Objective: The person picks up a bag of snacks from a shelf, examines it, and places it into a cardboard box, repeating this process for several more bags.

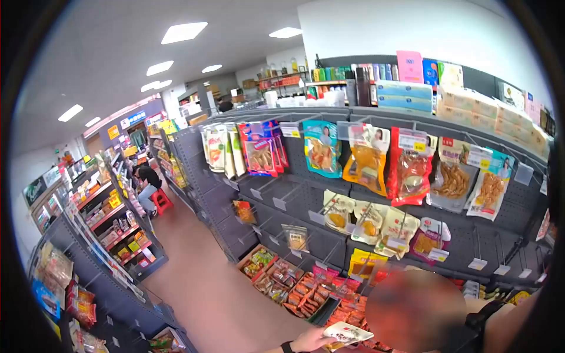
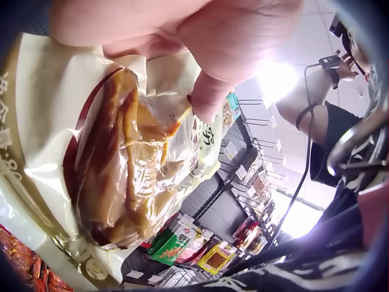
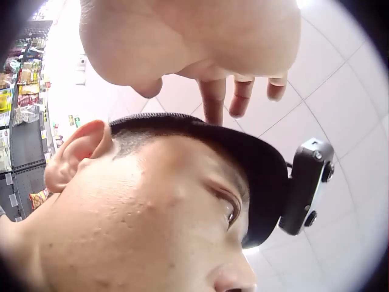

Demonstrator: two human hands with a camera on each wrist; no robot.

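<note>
At the bottom of the head view, my left hand (image 1: 309, 339) holds a cream packet (image 1: 352, 332). Close up in the left wrist view, the fingers and thumb of that hand (image 2: 200, 42) pinch the top of the packet (image 2: 130, 176), whose clear window shows brown food. My right hand (image 3: 194, 48) is raised over a dark cap (image 3: 243, 146) in the right wrist view, fingers extended downward, some at the cap's top edge; whether they press on it I cannot tell. A small camera (image 3: 307, 185) is fixed to the brim.
Hanging snack packets (image 1: 367, 159) line the grey rack ahead, above boxes of wrapped snacks (image 1: 309, 294). An aisle floor (image 1: 191, 276) runs along the left, with another shelf (image 1: 118, 220) beyond. A person sits on a red stool (image 1: 162, 202) far down it. A blurred patch hides part of the lower right.
</note>
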